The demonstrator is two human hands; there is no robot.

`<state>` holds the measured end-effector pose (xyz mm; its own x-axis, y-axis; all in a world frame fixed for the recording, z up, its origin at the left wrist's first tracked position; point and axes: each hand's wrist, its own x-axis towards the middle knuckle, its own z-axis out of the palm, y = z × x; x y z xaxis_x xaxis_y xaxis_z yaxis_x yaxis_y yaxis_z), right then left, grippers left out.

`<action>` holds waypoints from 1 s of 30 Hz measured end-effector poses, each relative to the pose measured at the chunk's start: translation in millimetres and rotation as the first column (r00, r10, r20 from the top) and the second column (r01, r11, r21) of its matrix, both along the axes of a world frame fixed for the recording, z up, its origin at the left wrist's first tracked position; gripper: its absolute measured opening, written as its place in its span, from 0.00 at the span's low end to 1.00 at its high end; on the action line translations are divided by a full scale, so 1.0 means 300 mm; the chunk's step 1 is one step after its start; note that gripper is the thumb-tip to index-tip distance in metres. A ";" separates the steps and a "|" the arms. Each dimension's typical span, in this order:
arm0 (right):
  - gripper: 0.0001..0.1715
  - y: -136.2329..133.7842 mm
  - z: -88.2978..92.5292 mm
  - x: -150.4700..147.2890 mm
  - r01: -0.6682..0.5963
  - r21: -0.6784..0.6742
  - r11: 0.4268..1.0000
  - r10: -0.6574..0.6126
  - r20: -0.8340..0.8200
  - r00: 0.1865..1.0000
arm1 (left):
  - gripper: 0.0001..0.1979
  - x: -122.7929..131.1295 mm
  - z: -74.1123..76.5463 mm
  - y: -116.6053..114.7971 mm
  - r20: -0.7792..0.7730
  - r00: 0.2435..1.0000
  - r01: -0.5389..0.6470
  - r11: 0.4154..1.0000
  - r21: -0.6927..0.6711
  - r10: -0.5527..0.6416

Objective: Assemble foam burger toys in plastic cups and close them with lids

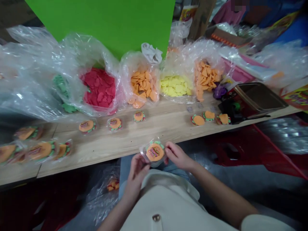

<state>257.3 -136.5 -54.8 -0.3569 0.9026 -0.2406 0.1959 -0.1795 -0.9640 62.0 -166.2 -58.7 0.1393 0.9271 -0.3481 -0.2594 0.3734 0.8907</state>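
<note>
A clear plastic pack (pixel 155 152) is held over the table's front edge, in front of my body. It contains an orange burger-bun piece with a printed burger picture, and green shows around its rim. My left hand (pixel 137 170) grips its left side, fingers and thumb closed on the edge. On the opposite side, my right hand (pixel 177 156) has its fingers curled against the pack's right edge. Part of those fingertips is hidden. Nearest beyond the pack stands a small burger pack (pixel 139 116), with another burger pack (pixel 115 124) to its left.
Along the wooden table's (pixel 101 144) back lie plastic bags of red pieces (pixel 99 88), orange pieces (pixel 143 83) and yellow pieces (pixel 176 85). Several burger packs (pixel 40 150) cluster at left. Loose burger stacks (pixel 198 120) and a dark tray (pixel 261 96) are at right. A green panel (pixel 106 25) rises behind.
</note>
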 end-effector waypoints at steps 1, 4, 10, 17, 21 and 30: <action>0.12 0.001 0.023 0.016 -0.092 -0.012 0.996 0.093 0.034 0.995 | 0.19 -0.021 0.007 0.017 -0.025 0.998 0.060 0.998 0.015 -0.060; 0.08 0.001 0.057 0.022 -0.387 -0.027 0.922 0.387 0.136 0.912 | 0.16 -0.057 0.026 0.074 -0.142 0.910 0.392 0.920 -0.004 -0.389; 0.08 -0.101 0.017 -0.033 -0.396 -0.025 0.918 0.393 0.187 0.900 | 0.11 -0.076 0.067 0.080 -0.399 0.714 0.607 0.793 -0.058 -0.576; 0.01 -0.187 -0.005 -0.108 -0.465 0.138 0.875 0.356 0.467 0.810 | 0.08 -0.088 0.116 0.021 -0.613 0.600 0.707 0.699 0.104 -0.515; 0.00 -0.185 -0.031 -0.138 -0.473 0.165 0.866 0.335 0.510 0.792 | 0.09 -0.086 0.100 -0.012 -0.675 0.589 0.671 0.735 0.102 -0.444; 0.04 -0.171 -0.071 -0.158 -0.418 0.191 0.888 0.276 0.506 0.817 | 0.09 -0.081 0.078 -0.012 -0.723 0.593 0.601 0.793 0.103 -0.355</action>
